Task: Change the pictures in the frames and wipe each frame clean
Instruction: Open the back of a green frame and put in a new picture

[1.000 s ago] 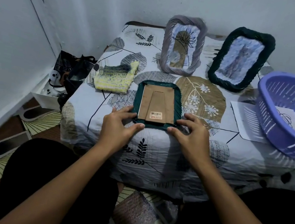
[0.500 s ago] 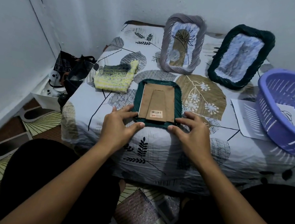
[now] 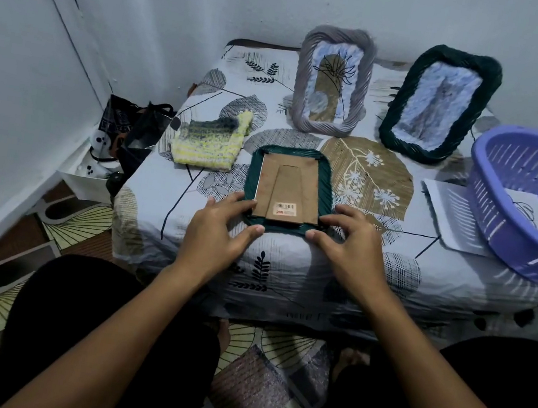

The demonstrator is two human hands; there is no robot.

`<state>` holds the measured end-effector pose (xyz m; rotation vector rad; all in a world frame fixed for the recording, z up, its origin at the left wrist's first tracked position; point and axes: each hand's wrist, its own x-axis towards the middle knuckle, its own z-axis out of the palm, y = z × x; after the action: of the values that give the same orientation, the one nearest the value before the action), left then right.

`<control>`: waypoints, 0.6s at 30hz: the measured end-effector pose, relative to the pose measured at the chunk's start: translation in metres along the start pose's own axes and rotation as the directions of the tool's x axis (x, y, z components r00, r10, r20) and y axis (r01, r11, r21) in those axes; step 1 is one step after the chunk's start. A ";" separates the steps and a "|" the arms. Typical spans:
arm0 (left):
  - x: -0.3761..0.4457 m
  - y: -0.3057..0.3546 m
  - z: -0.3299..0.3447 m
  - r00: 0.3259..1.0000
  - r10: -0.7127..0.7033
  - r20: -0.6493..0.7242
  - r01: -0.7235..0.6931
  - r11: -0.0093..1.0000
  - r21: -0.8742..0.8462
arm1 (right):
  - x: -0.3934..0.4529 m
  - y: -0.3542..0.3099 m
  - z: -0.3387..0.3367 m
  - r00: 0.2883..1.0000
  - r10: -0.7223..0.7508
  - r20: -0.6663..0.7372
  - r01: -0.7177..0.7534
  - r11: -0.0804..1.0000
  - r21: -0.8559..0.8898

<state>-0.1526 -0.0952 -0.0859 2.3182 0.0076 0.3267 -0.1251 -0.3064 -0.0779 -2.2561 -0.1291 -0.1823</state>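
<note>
At the surface's near edge, your left hand and right hand pinch the face-down, closed-up green frame; picture swap unknowable.

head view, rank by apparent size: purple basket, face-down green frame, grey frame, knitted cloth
1. purple basket, partly out of view
2. face-down green frame and grey frame: alike; grey one stands farther, so unranked
3. knitted cloth
</note>
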 end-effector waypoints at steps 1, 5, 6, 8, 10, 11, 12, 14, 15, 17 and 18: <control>0.000 -0.002 0.000 0.999 0.028 0.021 -0.029 0.999 0.044 | 0.000 0.000 0.000 1.000 0.001 -0.001 -0.001 1.000 0.001; -0.001 -0.009 0.001 0.992 0.101 0.075 -0.113 0.977 0.180 | 0.000 0.001 0.000 1.000 -0.001 0.004 0.001 1.000 0.003; -0.001 -0.010 0.001 0.991 0.112 0.076 -0.126 0.971 0.202 | -0.001 0.000 -0.001 1.000 -0.005 0.003 0.005 1.000 0.002; 0.000 -0.012 0.002 0.988 0.138 0.070 -0.151 0.960 0.236 | 0.000 -0.001 -0.001 1.000 -0.010 -0.002 0.010 1.000 0.002; 0.000 -0.012 0.002 0.987 0.148 0.069 -0.162 0.949 0.270 | 0.000 -0.001 -0.001 1.000 -0.005 -0.003 0.005 1.000 0.009; 0.000 -0.012 0.002 0.986 0.149 0.071 -0.164 0.944 0.285 | 0.000 -0.001 -0.001 1.000 -0.001 -0.002 0.001 1.000 0.012; -0.001 -0.012 0.002 0.986 0.149 0.074 -0.165 0.940 0.299 | 0.000 0.000 -0.001 1.000 -0.001 -0.001 0.001 1.000 0.014; -0.001 -0.011 0.002 0.986 0.147 0.081 -0.165 0.933 0.319 | 0.000 0.000 0.000 1.000 -0.005 -0.001 0.005 1.000 0.024; -0.001 -0.011 0.002 0.986 0.146 0.082 -0.165 0.932 0.323 | 0.000 0.001 0.000 1.000 -0.008 -0.003 0.008 1.000 0.024; -0.001 -0.010 0.002 0.986 0.149 0.080 -0.168 0.930 0.327 | 0.001 0.001 -0.001 1.000 -0.016 -0.004 0.016 1.000 0.008; -0.001 -0.010 0.002 0.985 0.150 0.081 -0.169 0.929 0.329 | 0.001 0.001 -0.002 1.000 -0.019 -0.002 0.019 1.000 0.001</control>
<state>-0.1518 -0.0896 -0.0944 2.6735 -0.1658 0.3668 -0.1239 -0.3088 -0.0773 -2.2546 -0.1503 -0.1943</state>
